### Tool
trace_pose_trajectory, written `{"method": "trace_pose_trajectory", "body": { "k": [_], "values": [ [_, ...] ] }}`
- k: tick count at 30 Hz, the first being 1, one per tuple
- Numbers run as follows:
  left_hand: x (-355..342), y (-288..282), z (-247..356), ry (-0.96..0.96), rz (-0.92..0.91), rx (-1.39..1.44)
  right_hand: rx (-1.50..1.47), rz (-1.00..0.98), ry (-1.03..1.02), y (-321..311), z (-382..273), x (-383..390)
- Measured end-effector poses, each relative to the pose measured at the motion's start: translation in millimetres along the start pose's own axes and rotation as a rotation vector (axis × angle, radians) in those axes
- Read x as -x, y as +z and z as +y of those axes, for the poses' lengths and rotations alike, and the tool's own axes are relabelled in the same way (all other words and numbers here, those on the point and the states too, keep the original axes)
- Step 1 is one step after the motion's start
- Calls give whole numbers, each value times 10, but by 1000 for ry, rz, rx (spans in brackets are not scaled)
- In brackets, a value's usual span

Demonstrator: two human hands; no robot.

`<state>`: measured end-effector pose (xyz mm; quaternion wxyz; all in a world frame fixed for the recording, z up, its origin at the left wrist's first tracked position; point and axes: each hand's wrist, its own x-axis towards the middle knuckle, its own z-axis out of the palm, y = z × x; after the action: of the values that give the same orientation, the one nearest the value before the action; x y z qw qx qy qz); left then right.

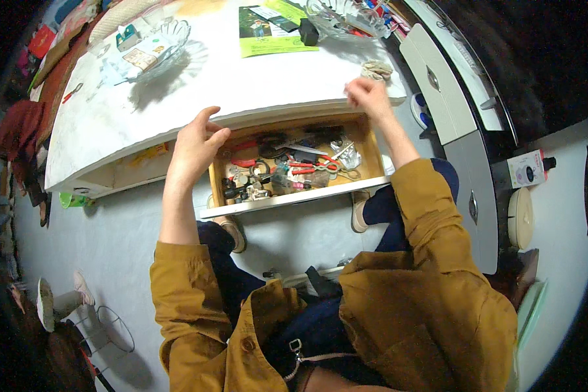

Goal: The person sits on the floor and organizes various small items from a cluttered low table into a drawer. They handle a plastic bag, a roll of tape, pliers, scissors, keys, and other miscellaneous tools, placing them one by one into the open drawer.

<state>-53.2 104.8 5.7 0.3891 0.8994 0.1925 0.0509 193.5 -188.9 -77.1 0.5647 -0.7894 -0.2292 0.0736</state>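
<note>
A wooden drawer stands pulled out from the white table, with its front edge toward me. Inside lie red-handled pliers, a silver blade-like tool, a crumpled clear plastic packet and many small loose parts. Above the drawer's left edge is my left hand, thumb and forefinger apart, holding nothing. My right hand is over the table edge at the drawer's right corner, beside a crumpled beige cloth. Its fingers look bent but are blurred, and I cannot see anything in them.
On the white table are a glass bowl with papers, a second glass bowl, green leaflets and a small red-handled tool. A grey cabinet is at the right. A wire-framed stand is lower left.
</note>
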Motion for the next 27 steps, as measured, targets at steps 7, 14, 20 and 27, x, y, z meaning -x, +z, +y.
{"method": "trace_pose_trajectory", "body": {
  "k": [7, 14, 20, 27],
  "values": [
    [-11, 23, -45, 39, -41, -28, 827, 305, -232, -520, 509, -469],
    [66, -2, -38, 42, -22, -27, 895, 176, -493, 639, 486, -638],
    [14, 65, -47, 75, -30, -36, 850, 182, -693, 2168, -264, -557],
    [-48, 88, -174, 113, -32, -85, 542, -283, -824, 2576, -627, -202]
  ]
}}
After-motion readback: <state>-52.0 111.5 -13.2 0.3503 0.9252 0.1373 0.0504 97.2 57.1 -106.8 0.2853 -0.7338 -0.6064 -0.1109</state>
